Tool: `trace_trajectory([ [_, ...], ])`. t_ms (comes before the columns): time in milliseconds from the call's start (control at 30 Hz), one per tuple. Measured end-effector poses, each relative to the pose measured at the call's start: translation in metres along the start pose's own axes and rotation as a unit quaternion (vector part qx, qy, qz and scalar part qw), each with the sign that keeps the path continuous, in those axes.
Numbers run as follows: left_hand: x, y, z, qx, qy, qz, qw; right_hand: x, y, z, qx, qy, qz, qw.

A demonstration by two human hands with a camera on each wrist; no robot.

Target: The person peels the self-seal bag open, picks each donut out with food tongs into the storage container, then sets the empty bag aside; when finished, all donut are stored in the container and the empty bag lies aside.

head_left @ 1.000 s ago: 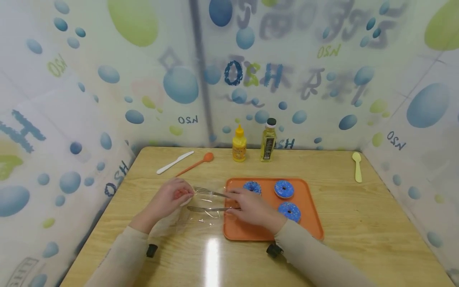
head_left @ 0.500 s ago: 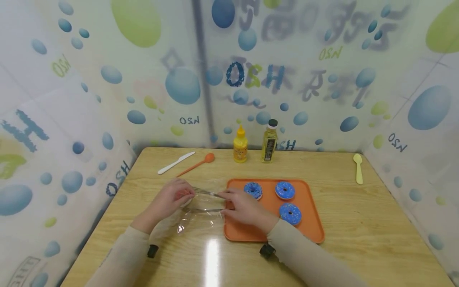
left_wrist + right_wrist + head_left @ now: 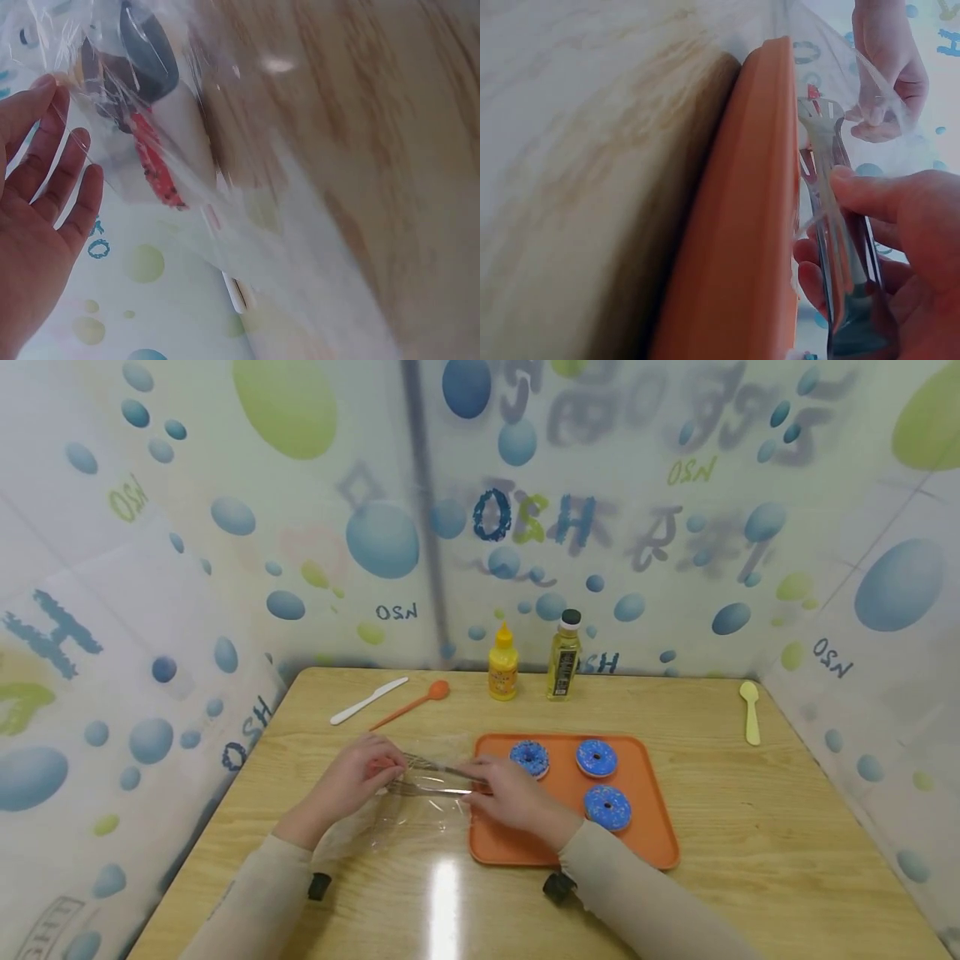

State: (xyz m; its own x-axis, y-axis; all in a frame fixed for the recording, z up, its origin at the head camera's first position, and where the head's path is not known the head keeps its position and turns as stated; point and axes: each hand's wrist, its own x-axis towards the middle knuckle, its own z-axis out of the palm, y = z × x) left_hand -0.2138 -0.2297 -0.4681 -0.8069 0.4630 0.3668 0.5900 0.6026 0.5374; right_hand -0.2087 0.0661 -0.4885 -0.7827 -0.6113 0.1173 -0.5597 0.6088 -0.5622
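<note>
My left hand [image 3: 348, 781] pinches the edge of a clear plastic bag [image 3: 386, 827] between thumb and finger. My right hand [image 3: 517, 802] grips metal tongs [image 3: 825, 127], whose slotted ends lie at the bag, near the left hand. In the left wrist view, through the film, the dark tong ends [image 3: 150, 56] are beside a red-topped, dark-specked piece [image 3: 157, 169] with a whitish body; it looks like a doughnut on edge, partly hidden. Right of the bag, an orange tray [image 3: 652, 810] bears three blue doughnuts [image 3: 596, 758], and the right hand is over its left rim.
Behind the left hand lie a white knife [image 3: 367, 702] and an orange spoon [image 3: 412, 703]. A yellow squeeze bottle [image 3: 503, 672] and an oil bottle [image 3: 562, 660] stand at the back edge. At the far right is a pale yellow spoon [image 3: 750, 714]. Patterned sheets wall three sides.
The right hand has moved slightly left with the tongs. The tong arms, spread apart earlier, are now closer together. The left hand keeps its pinch on the bag.
</note>
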Motion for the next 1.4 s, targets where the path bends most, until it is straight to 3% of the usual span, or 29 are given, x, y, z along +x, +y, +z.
trace_trajectory([
  [200, 0.000, -0.001, 0.000, 0.019, 0.005, 0.008, 0.9998, -0.016, 0.005, -0.008, -0.022, 0.023, -0.034, 0.9989],
  [500, -0.005, -0.007, 0.001, 0.027, 0.006, 0.002, 0.9996, -0.052, 0.012, -0.025, -0.035, 0.035, 0.005, 0.9988],
  [967, -0.012, -0.010, 0.000, 0.035, 0.021, 0.012, 0.9991, -0.101, 0.035, -0.060, -0.065, 0.059, -0.005, 0.9961],
  [1400, -0.012, -0.011, -0.002, 0.038, 0.018, 0.010, 0.9991, -0.147, 0.053, -0.091, -0.058, 0.073, 0.037, 0.9950],
])
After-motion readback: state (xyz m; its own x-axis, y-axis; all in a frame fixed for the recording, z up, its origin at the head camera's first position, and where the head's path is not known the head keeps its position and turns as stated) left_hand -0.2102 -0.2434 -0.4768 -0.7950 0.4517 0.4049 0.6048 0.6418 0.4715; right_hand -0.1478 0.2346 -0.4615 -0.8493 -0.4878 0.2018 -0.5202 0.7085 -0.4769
